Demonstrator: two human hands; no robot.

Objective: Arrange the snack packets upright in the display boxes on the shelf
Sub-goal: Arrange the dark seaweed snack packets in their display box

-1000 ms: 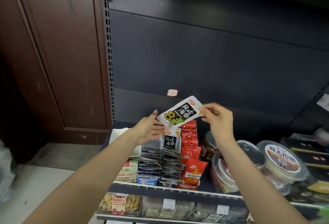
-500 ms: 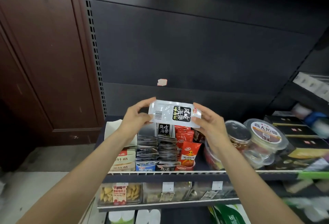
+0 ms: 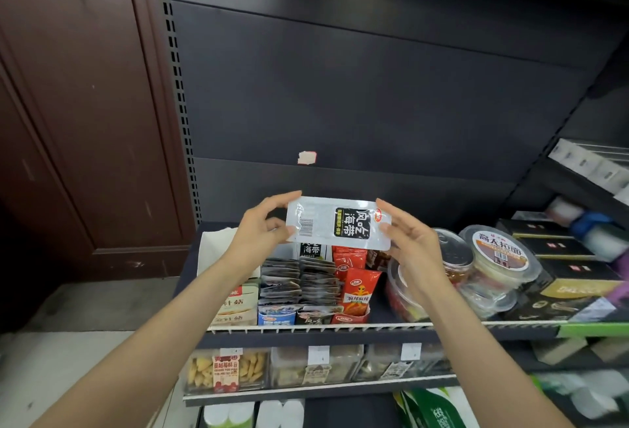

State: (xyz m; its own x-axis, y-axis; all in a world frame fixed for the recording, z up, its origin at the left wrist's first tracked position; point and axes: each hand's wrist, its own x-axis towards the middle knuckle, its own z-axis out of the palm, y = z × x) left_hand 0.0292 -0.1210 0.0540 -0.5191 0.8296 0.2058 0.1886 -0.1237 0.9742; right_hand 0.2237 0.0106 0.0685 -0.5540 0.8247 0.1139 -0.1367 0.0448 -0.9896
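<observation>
- Both hands hold one silver snack packet (image 3: pixel 337 222) lying sideways in the air, above the display boxes (image 3: pixel 308 313) at the front of the shelf (image 3: pixel 320 328).
- Left hand (image 3: pixel 260 235) grips the packet's barcode end, fingers curled over its top edge and thumb on its face.
- Right hand (image 3: pixel 413 243) pinches the opposite end, beside the red logo, with fingertips at its top and bottom corners.
- Directly below the packet, the display boxes hold rows of dark packets (image 3: pixel 299 279) standing upright, with one matching black-and-white packet (image 3: pixel 311 250) at the back.
- Just right of those rows, red packets (image 3: pixel 355 286) stand in their own box.
- Right of the red packets sit clear lidded tubs (image 3: pixel 497 257); dark flat boxes (image 3: pixel 558 250) lie beyond them.
- Left of the display boxes stands a white carton (image 3: pixel 235 301).
</observation>
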